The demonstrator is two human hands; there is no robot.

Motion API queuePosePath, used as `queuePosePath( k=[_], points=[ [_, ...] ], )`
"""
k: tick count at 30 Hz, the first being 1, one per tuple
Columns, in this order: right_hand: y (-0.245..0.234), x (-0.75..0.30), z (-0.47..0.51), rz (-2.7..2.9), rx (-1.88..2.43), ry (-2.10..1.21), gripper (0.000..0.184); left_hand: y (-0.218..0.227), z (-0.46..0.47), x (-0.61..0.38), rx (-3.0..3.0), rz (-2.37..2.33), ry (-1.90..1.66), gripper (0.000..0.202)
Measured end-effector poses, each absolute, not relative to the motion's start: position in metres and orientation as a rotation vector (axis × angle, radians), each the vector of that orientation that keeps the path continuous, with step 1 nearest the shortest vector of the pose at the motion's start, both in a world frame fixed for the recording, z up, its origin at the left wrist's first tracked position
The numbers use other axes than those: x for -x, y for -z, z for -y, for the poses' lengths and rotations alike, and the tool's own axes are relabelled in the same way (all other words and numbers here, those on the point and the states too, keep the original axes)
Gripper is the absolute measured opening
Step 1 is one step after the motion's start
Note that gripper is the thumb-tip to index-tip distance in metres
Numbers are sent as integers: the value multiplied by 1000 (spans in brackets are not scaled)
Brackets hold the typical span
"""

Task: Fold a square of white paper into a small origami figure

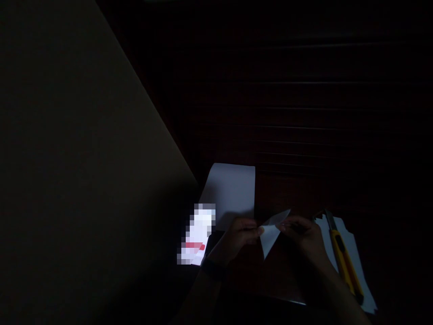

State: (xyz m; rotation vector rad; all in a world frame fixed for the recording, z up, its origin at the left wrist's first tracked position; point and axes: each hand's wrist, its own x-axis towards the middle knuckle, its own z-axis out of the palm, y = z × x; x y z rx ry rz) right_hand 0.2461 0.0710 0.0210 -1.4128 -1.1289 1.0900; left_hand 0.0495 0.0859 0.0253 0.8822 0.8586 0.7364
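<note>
A small piece of folded white paper (pixel 269 239) is held up between my two hands, with pointed corners at its top right and bottom. My left hand (pixel 241 237) pinches its left edge, the thumb lying on the front. On the other side, my right hand (pixel 301 230) grips the paper near its upper right corner between thumb and fingers. A larger white sheet (pixel 233 189) lies behind my left hand, its upper left corner rounded in outline. Dim light hides much of the fingers' detail.
A yellow box cutter (pixel 343 262) rests on a stack of white paper (pixel 363 275) at the right. Left of my wrist glows a bright, pixelated screen (pixel 199 230). A pale wall (pixel 84 135) rises at the left, and dark slatted wood (pixel 304 104) stands behind.
</note>
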Motion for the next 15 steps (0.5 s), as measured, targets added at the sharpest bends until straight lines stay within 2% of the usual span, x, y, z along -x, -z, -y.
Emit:
queuePosePath(
  k=[4,9,15],
  points=[
    [-22,-228,-70,921,1297,-1147,40,-23,-88,-57,-867,-836,-887,28],
    [-23,-213,-63,984,1300,-1529,31,-22,-88,-67,-839,-854,-1003,26],
    [-18,-220,-64,917,1325,-1581,32,-30,-84,-70,-720,-745,-969,24]
  ],
)
